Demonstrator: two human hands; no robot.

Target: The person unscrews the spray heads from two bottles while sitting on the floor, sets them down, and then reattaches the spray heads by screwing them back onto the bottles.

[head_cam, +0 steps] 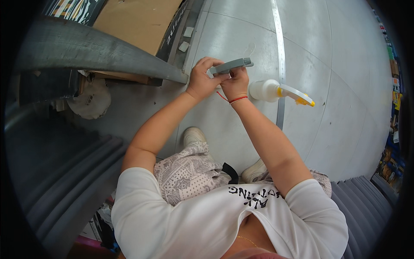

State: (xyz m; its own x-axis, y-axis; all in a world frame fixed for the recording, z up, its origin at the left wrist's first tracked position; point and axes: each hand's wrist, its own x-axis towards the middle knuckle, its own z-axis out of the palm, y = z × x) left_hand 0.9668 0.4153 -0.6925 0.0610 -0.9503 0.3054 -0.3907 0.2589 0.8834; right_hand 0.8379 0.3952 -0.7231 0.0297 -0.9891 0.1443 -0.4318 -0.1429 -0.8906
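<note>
Both hands meet in front of me around a grey plastic trigger spray head (230, 66). My left hand (203, 77) grips its left end, with the fingers curled over it. My right hand (235, 84), with a red cord bracelet (238, 99) at the wrist, holds it from below, near the nozzle. Whatever is under the spray head is mostly hidden by the hands. Just right of my right hand is a white spray bottle (263, 90) with a white and yellow trigger top (297, 94), which points right.
Grey floor tiles (304, 64) carry a long metal strip (279, 42) that passes behind the bottle. At upper left a thick metal beam (97, 48) crosses in front of a cardboard box (136, 22). Grey ridged surfaces (359, 200) flank me. Stocked shelves (395, 97) line the far right.
</note>
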